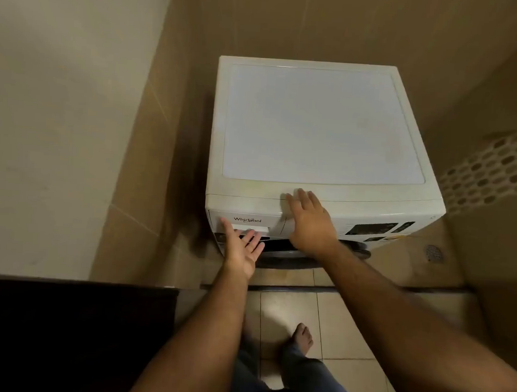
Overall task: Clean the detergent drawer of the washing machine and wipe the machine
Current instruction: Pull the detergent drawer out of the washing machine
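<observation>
A white front-loading washing machine (pixel 321 124) stands in a tiled corner, seen from above. Its detergent drawer (pixel 250 222) sits shut at the front top left, with a brand name on it. My left hand (pixel 242 249) is palm up just below the drawer's recessed handle, fingers apart and reaching toward it, holding nothing. My right hand (pixel 309 222) lies flat against the machine's front top edge to the right of the drawer, fingers spread. No cloth is in view.
Brown tiled walls close in behind and on both sides of the machine. A floor drain (pixel 434 253) lies right of it. A dark surface (pixel 73 336) fills the lower left. My bare foot (pixel 300 337) stands on beige floor tiles before a raised step.
</observation>
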